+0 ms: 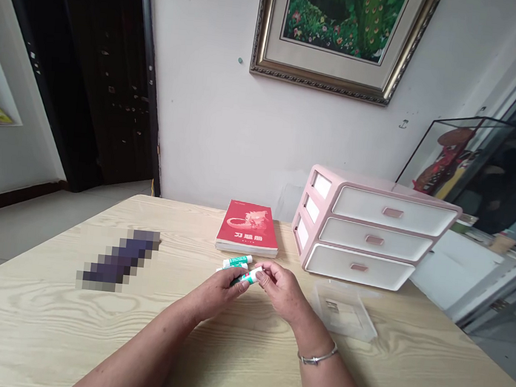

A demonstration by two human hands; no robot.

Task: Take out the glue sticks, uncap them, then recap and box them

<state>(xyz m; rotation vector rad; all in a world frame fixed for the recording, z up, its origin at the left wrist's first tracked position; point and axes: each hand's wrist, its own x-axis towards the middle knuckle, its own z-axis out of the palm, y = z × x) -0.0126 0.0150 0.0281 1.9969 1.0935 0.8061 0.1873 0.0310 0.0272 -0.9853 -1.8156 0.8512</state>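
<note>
A white and green tube that looks like a glue stick (251,275) is held between my two hands, above the middle of the table. My left hand (220,287) is closed around its green body, which the fingers partly cover. At the white end, my right hand (286,290) pinches the tube between thumb and fingers. Just beyond my left hand lies another glue stick (237,261), white with a green label. A further similar tube beside it is partly hidden by that hand.
A red book (249,226) lies behind the tubes, near the wall. To the right stand a pink and white three-drawer box (375,229) and, before it, a clear plastic tray (366,328). A blurred-out dark object (119,259) lies at left on the wooden table (45,319).
</note>
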